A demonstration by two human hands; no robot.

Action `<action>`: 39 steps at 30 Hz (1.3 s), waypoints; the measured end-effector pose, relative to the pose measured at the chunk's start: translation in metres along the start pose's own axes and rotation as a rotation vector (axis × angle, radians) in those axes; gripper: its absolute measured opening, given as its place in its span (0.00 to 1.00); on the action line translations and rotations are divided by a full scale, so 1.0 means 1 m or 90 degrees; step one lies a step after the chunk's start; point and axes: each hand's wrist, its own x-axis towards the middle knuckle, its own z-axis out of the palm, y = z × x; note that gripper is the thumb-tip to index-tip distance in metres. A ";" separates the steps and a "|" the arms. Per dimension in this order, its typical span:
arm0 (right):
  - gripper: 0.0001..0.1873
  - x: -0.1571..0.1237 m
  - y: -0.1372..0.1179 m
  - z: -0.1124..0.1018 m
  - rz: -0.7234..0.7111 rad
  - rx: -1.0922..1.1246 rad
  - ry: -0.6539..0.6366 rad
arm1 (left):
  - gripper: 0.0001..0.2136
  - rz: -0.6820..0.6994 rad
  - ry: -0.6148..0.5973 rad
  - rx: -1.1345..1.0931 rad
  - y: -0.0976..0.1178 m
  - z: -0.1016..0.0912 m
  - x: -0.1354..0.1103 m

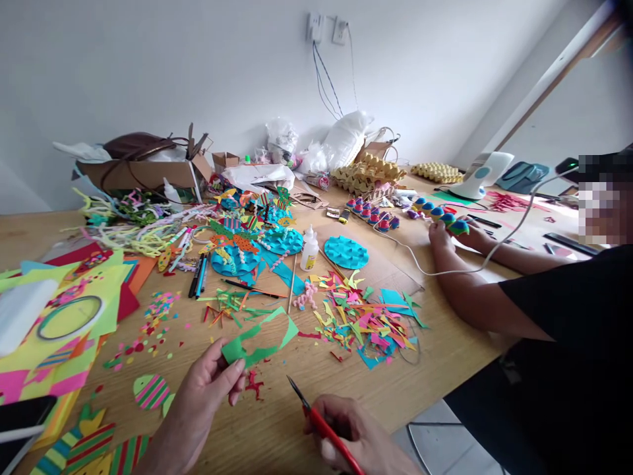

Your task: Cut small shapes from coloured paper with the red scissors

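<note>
My left hand (210, 382) pinches a strip of green paper (254, 356) between thumb and fingers. The paper has ragged, cut-out edges and is raised above the table. At the lower middle, my right hand (349, 432) is closed around red-handled scissors (324, 422). Their narrow dark tip points up and left, apart from the paper. Below the green strip lie small red paper scraps (254, 384). Left of my left hand is a striped paper fish (152, 392), and more striped paper pieces (91, 445) lie at the lower left.
Paper scraps (368, 316) cover the middle. A glue bottle (309, 249) stands near blue egg-carton pieces (346, 252). Coloured sheets (111, 290) and a tape roll (70, 316) lie left. A co-worker's hands (448, 234) hold a painted egg-carton strip (440, 214) at right; a white cable (415, 260) crosses there.
</note>
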 end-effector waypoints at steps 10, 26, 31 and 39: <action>0.10 0.011 -0.015 0.009 -0.066 -0.064 0.101 | 0.10 0.006 -0.010 0.030 -0.006 0.003 0.001; 0.19 0.019 0.001 0.009 -0.027 0.020 0.164 | 0.10 -0.019 -0.021 0.056 -0.011 0.008 0.002; 0.19 0.015 0.007 0.001 -0.035 -0.029 0.203 | 0.10 -0.034 -0.027 0.043 -0.009 0.012 0.004; 0.15 0.005 -0.011 0.012 -0.067 -0.288 0.154 | 0.09 -0.017 -0.050 -0.009 -0.009 0.019 0.008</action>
